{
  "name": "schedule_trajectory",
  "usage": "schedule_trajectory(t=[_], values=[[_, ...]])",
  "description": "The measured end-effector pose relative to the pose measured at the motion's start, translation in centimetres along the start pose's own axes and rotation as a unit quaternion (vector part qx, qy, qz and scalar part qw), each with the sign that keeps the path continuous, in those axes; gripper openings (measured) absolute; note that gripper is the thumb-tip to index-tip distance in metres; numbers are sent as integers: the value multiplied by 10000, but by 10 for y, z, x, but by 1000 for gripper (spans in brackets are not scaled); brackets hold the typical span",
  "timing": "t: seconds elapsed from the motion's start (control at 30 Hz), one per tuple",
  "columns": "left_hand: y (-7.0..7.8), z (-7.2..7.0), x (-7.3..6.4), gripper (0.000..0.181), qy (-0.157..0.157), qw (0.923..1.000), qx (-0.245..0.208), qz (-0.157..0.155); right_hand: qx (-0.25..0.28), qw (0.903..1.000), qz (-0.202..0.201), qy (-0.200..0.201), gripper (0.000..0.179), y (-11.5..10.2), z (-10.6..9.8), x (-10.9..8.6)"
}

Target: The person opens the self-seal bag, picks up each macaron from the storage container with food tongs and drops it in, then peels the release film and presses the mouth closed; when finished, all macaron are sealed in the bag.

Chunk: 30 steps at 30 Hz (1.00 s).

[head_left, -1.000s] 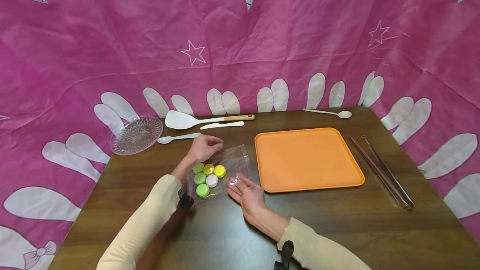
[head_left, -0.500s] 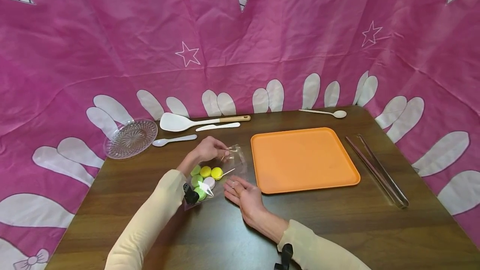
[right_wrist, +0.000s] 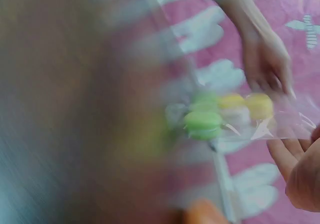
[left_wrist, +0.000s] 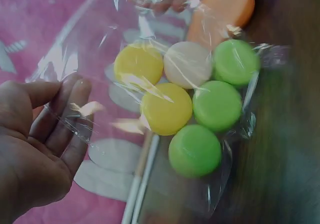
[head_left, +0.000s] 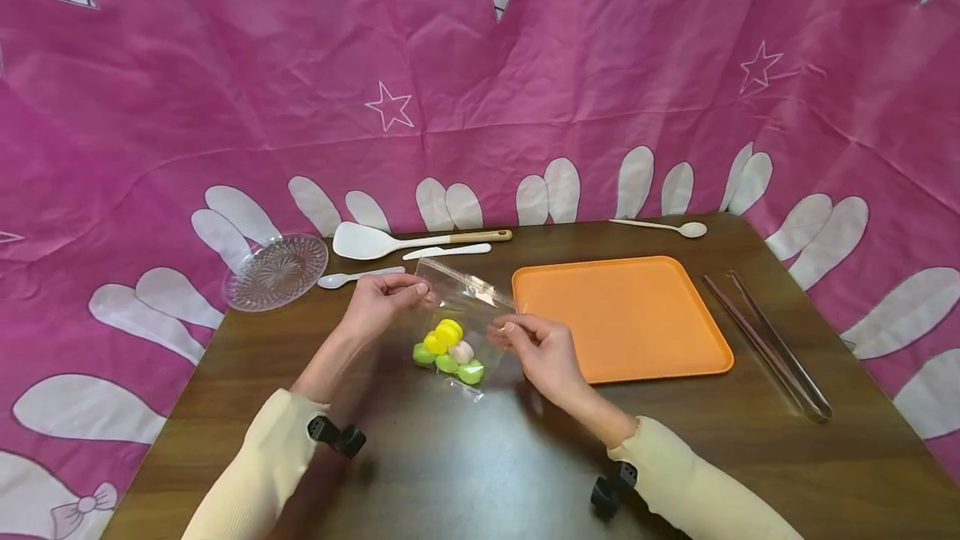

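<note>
A clear plastic bag (head_left: 474, 294) hangs above the table, stretched between both hands. Inside it sit several macarons: yellow (head_left: 444, 335), green (head_left: 470, 372) and one pale pinkish-white (head_left: 461, 352), gathered in the lower part. My left hand (head_left: 373, 311) pinches the bag's left edge between thumb and fingers. On the opposite edge, my right hand (head_left: 546, 354) pinches the film the same way. The left wrist view shows the macarons (left_wrist: 195, 151) close up through the shiny film, with the left hand (left_wrist: 42, 139) beside them. Much of the right wrist view is blurred.
An orange tray (head_left: 622, 319) lies right of the bag, with metal tongs (head_left: 772, 348) beyond it. Along the back are a white spatula (head_left: 363, 242), a white knife (head_left: 447, 251), a white spoon (head_left: 345, 280) and another spoon (head_left: 688, 229). A clear plate (head_left: 277, 272) stands far left.
Both hands have taken hold of the bag's sides and raised it off the table, moving it slightly right. The right hand turned from palm-up to pinching. The macarons slid together.
</note>
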State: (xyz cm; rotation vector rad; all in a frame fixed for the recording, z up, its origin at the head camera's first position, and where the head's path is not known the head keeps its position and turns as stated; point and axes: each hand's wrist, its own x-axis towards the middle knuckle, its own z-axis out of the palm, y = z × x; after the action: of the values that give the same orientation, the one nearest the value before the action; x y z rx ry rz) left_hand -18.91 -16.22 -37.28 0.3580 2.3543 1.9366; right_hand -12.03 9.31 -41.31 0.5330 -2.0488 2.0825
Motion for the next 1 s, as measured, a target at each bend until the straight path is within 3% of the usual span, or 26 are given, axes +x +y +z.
schedule_trajectory(t=[0.13,0.23,0.33,0.43,0.6,0.77,1.0], values=[[12,6,-23,20,111,9976,-266,632,-478,9963,-695,-153,15,-24,-24,17],[20,15,-36,16,177,9913,-497,1209,-936,9890,-1139,-129,15,-41,-36,26],[25,26,-44,13,306,9835,-660,1655,-1277,9832,-1295,-136,14,-54,-44,29],[29,35,-50,11,478,9781,-743,1885,-1193,9849,-1247,-135,13,-62,-48,27],[31,50,-59,10,728,9785,-877,1719,-973,9905,-928,-293,12,-62,-57,18],[27,66,-68,12,742,9818,-1180,1287,-705,9955,-540,-324,10,-59,-68,6],[24,84,-81,14,758,9803,-1668,737,-751,9964,-289,-284,9,-60,-76,-11]])
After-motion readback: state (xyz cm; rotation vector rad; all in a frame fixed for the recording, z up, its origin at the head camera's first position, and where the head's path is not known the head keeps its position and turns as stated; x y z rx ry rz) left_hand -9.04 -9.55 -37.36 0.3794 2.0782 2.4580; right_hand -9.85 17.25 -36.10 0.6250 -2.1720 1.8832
